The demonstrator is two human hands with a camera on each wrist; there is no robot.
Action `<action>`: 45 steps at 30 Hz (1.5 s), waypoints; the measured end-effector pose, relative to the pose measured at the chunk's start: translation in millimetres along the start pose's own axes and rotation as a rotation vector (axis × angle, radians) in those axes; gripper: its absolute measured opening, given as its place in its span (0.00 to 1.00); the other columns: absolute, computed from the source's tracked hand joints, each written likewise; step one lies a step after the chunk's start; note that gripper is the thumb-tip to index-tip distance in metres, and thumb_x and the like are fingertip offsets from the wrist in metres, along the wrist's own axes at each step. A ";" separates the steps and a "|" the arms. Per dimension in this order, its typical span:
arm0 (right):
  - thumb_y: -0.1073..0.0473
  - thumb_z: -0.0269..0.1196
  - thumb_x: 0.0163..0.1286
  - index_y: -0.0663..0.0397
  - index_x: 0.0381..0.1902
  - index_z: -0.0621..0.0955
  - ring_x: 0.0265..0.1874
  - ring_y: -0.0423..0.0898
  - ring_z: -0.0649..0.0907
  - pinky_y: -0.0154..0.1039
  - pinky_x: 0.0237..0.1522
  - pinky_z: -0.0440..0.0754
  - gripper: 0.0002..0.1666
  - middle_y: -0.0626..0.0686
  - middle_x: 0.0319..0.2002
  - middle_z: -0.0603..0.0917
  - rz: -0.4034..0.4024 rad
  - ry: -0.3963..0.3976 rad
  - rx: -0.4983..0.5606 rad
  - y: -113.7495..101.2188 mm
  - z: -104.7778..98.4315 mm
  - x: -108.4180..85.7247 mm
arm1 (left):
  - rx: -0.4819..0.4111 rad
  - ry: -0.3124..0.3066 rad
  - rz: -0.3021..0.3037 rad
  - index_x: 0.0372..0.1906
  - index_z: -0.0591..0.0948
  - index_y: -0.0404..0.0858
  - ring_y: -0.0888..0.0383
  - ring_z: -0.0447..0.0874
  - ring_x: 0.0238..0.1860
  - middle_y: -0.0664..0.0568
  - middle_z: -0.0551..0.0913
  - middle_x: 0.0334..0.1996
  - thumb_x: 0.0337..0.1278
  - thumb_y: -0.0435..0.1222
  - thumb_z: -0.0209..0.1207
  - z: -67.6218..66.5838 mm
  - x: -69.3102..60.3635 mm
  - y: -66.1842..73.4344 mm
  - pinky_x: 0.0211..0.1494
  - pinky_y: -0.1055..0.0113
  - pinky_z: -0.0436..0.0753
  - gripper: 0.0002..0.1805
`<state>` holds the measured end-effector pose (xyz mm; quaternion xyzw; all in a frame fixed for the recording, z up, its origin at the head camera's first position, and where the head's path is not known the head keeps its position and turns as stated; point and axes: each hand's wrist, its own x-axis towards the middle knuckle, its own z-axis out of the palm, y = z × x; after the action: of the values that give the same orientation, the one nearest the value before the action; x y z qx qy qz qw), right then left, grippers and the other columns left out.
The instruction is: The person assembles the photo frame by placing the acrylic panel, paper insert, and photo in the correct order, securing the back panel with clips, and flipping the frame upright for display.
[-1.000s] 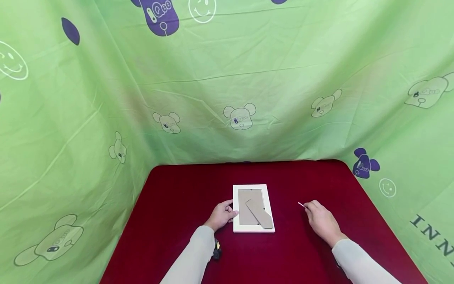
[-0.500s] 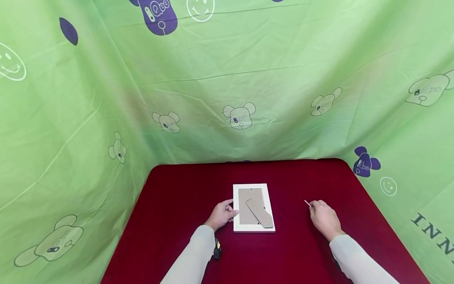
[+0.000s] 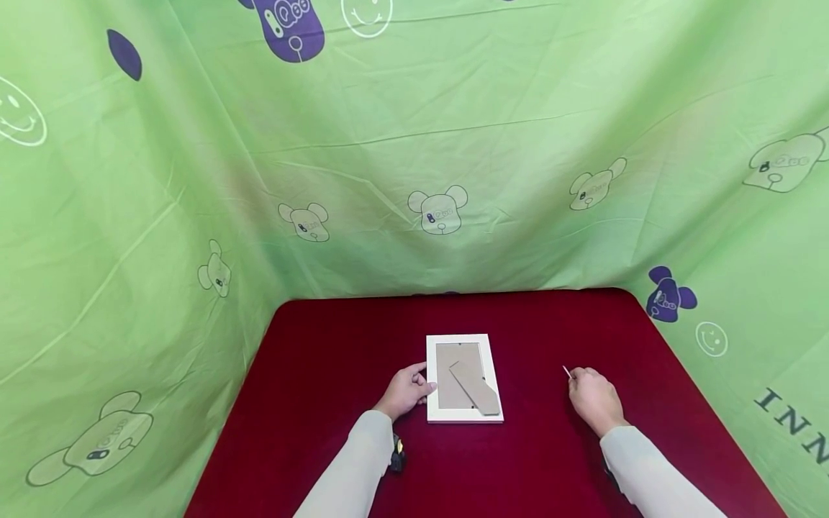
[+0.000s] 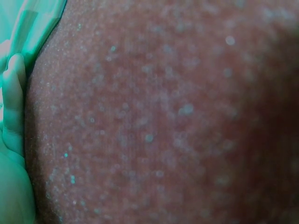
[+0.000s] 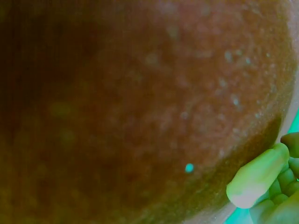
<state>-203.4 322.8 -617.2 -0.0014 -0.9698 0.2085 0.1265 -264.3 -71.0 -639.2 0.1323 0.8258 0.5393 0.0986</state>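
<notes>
A white picture frame lies face down on the dark red tabletop, its brown backing and angled easel leg showing. At its left edge my left hand grips the border, thumb on top; the fingers' undersides are hidden in the head view. In the left wrist view, fingers show at the far left beside the pale frame. Off to the right, my right hand pinches a thin white stick, only its tip showing. The right wrist view catches part of that hand, with the stick not discernible.
The dark red table has rounded far corners. Green cloth printed with bear heads and smiley faces hangs behind and on both sides. A dark item with a yellow spot sits at the left wrist.
My right hand has shifted a little right with the white stick, slowing in the last half second. The stick points more steeply upward. The left hand and frame stay put.
</notes>
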 end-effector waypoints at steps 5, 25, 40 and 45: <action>0.67 0.57 0.64 0.67 0.36 0.82 0.33 0.66 0.81 0.61 0.34 0.76 0.09 0.61 0.31 0.81 0.003 -0.001 -0.007 0.9 -0.4 0.1 | 0.001 -0.001 -0.010 0.65 0.69 0.26 0.60 0.77 0.20 0.54 0.79 0.20 0.58 0.34 0.66 0.2 -0.7 -1.0 0.25 0.69 0.78 0.33; 0.68 0.58 0.64 0.67 0.33 0.81 0.33 0.65 0.80 0.60 0.33 0.76 0.06 0.59 0.28 0.79 0.010 -0.023 -0.034 1.0 -3.3 0.6 | -0.010 -0.009 -0.022 0.66 0.68 0.26 0.61 0.77 0.19 0.54 0.79 0.20 0.58 0.33 0.66 0.5 -0.4 1.7 0.25 0.68 0.79 0.33; 0.66 0.59 0.65 0.67 0.36 0.82 0.33 0.65 0.81 0.60 0.33 0.76 0.07 0.60 0.29 0.80 0.030 -0.029 -0.024 1.3 -6.4 -0.5 | -0.009 -0.018 -0.038 0.66 0.69 0.27 0.60 0.78 0.20 0.54 0.80 0.21 0.57 0.35 0.67 -1.4 1.1 4.4 0.26 0.68 0.79 0.33; 0.63 0.60 0.67 0.69 0.40 0.81 0.35 0.66 0.80 0.60 0.35 0.76 0.11 0.63 0.32 0.80 0.052 -0.070 -0.011 -1.1 -8.7 -0.2 | -0.003 -0.005 -0.049 0.66 0.68 0.26 0.60 0.77 0.20 0.53 0.79 0.22 0.58 0.35 0.67 -0.7 -0.8 2.8 0.27 0.68 0.78 0.34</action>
<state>-201.0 325.3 -609.1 -0.0198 -0.9744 0.2065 0.0871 -263.4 -70.8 -636.3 0.1133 0.8277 0.5376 0.1141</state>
